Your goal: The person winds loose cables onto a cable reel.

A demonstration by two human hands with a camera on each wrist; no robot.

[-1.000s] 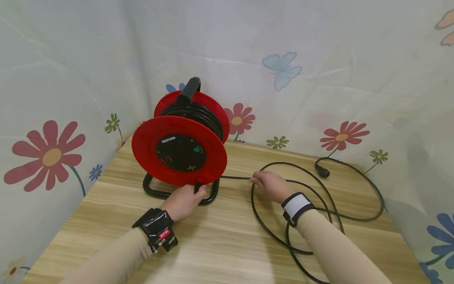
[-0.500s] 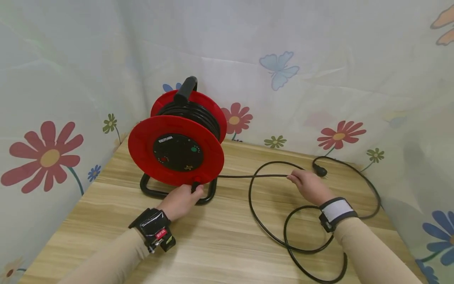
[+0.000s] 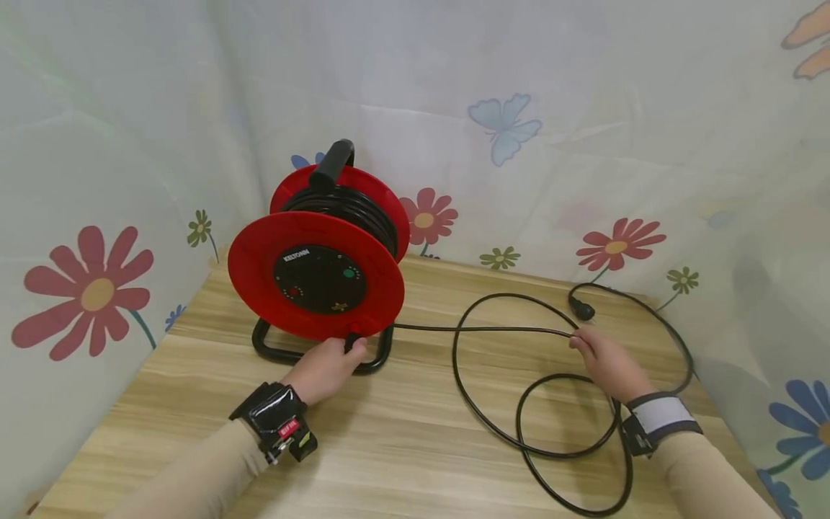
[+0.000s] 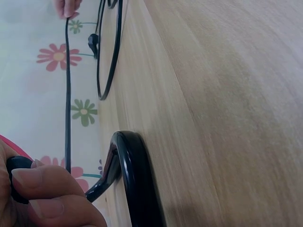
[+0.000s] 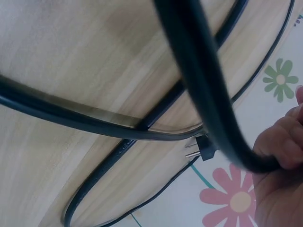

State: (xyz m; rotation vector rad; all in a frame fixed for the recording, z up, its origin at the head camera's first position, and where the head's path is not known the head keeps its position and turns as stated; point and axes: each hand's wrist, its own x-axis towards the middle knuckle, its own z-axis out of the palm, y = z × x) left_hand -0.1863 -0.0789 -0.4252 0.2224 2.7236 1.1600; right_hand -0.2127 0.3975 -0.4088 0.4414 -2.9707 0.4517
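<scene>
A red cable reel (image 3: pixel 382 288) with black cable wound between its discs stands on the wooden table at the left. My left hand (image 3: pixel 326 370) grips the black crank knob (image 3: pixel 352 339) low on its front disc; the left wrist view shows the fingers curled round the knob (image 4: pixel 20 165). To the right, my right hand (image 3: pixel 612 366) holds the black cable (image 3: pixel 493 329), which runs nearly straight from the reel to the fingers. In the right wrist view the cable (image 5: pixel 203 90) passes thick and close into the curled fingers.
Loose cable loops (image 3: pixel 456 360) lie on the wooden table (image 3: pixel 415 447) beneath and around the right hand. The plug (image 3: pixel 583 310) rests near the back right. A flower-printed curtain (image 3: pixel 402 72) closes in the table at the back and sides. The reel's tubular frame (image 3: pixel 279 355) touches the table.
My right hand has moved right along the table, and the straight stretch of cable from the reel has grown longer. My left hand has stayed on the crank knob.
</scene>
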